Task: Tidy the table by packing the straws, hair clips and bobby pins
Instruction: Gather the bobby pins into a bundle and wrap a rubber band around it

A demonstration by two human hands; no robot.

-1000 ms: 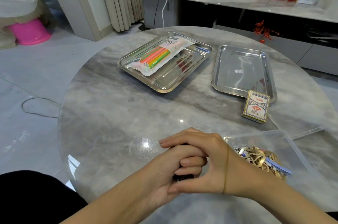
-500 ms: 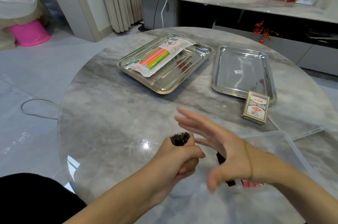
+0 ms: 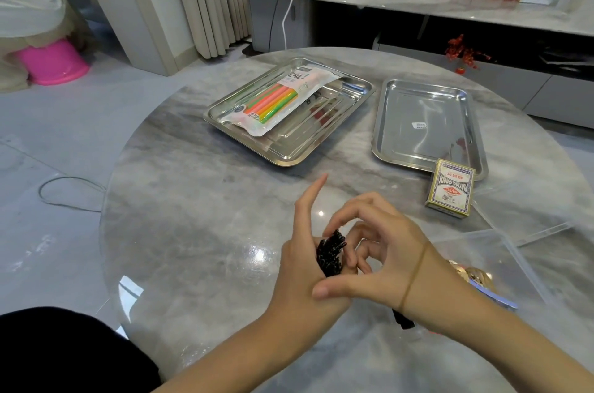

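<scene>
A bundle of black bobby pins (image 3: 329, 253) stands upright in my left hand (image 3: 299, 280), whose lower fingers curl round it while the index finger points up. My right hand (image 3: 385, 251) arches over the bundle. Its index fingertip touches the pin tops and its thumb lies across my left wrist. A brown elastic band (image 3: 414, 277) circles my right wrist. A sealed pack of coloured straws (image 3: 276, 100) lies in the left steel tray (image 3: 289, 161). Gold hair clips (image 3: 472, 277) sit in a clear plastic box (image 3: 501, 251), partly hidden by my right forearm.
A second steel tray (image 3: 424, 122) stands at the back right, with a box of playing cards (image 3: 451, 188) at its near corner. The clear lid (image 3: 530, 216) lies beside the box. A small dark object (image 3: 403, 322) shows under my right wrist. The round marble table (image 3: 193, 232) ends close on the left.
My right hand lifted off the bundle, swung out, then came back over the pin tops. My left index finger has straightened upward. More of the bundle shows.
</scene>
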